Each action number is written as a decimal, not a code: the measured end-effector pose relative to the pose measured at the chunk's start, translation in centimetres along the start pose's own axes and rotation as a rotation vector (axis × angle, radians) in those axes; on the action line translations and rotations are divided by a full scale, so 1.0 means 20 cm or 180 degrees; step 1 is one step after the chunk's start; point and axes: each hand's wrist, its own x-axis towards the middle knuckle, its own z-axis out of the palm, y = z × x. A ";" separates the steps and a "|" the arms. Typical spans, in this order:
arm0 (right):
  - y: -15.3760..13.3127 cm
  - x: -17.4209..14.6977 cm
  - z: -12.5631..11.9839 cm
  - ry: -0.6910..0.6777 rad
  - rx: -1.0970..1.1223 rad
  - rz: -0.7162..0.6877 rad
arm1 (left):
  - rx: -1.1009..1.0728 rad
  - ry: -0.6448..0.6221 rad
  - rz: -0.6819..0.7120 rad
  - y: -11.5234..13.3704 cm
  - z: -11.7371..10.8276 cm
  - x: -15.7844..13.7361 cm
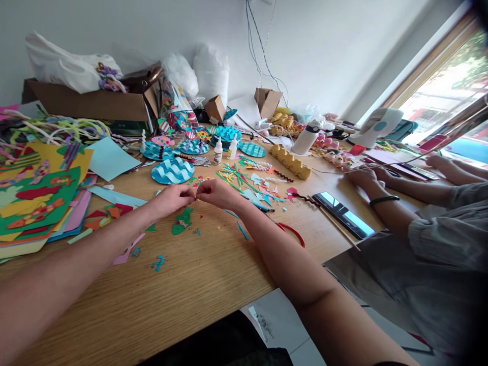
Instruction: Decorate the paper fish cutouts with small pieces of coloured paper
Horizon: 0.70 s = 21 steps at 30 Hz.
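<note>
My left hand and my right hand meet almost fingertip to fingertip above the table. Both are closed in a pinch, and whatever sits between the fingertips is too small to name. Just below them lies a green paper fish with small coloured pieces on it. Tiny paper scraps are scattered beside it. Behind the hands stands a round blue paper disc with pale wavy strips. Two small white glue bottles stand farther back. Red-handled scissors lie partly behind my right forearm.
On the left are stacked coloured paper sheets and a cardboard box. Yellow egg-carton strips, a white bottle and a phone are on the right. Another person's hands rest at the table's right side.
</note>
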 end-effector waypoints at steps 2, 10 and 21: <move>0.00 0.00 0.00 -0.0046 0.0012 -0.0031 | 0.0061 -0.0009 0.0023 0.00 0.00 -0.01; -0.05 -0.03 -0.02 -0.0310 0.0112 0.0030 | 0.0253 -0.0031 0.0029 0.04 -0.01 -0.03; -0.07 -0.03 -0.03 -0.0450 -0.0024 -0.0080 | 0.0454 -0.0093 0.0035 0.02 -0.02 -0.03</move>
